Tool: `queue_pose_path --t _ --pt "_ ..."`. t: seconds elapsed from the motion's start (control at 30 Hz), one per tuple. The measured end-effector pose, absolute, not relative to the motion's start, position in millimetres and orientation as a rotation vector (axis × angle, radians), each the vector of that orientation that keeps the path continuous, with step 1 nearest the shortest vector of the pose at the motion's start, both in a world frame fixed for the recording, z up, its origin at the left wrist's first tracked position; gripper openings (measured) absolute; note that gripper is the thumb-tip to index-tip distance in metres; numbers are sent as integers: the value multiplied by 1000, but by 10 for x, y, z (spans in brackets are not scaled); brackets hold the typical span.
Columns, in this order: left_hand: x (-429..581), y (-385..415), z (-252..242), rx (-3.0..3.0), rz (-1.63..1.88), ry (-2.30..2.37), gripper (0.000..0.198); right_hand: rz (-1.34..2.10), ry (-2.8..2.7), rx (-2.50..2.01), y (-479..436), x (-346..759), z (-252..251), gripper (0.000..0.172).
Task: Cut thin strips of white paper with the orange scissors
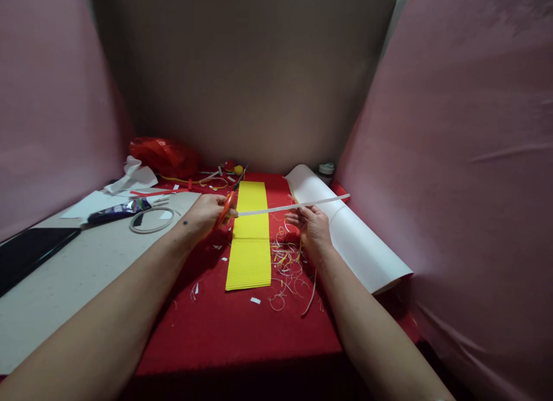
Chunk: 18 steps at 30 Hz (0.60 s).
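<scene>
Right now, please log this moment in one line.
left hand: scissors, white strip; right hand: same strip; beneath strip: yellow paper; beside paper: tangled threads

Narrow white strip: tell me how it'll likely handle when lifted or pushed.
The narrow white strip is probably fairly stiff: its end beyond the right hand juts out almost straight. It looks light, being so slim. Pushed endwise, it might bow, given its long, narrow shape.
</scene>
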<state>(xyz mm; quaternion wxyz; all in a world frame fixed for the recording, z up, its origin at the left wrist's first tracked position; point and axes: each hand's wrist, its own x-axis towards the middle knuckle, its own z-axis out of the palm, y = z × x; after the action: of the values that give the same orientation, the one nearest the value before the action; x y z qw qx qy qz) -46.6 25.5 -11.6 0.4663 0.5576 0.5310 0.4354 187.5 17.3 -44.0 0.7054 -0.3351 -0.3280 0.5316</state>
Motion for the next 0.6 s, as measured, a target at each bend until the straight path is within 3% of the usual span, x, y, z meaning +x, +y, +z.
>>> queue_pose_path --t 0.6 --pt "-531 249 -108 1306 1150 1333 18 1158 -673 -761 217 1968 -419 9"
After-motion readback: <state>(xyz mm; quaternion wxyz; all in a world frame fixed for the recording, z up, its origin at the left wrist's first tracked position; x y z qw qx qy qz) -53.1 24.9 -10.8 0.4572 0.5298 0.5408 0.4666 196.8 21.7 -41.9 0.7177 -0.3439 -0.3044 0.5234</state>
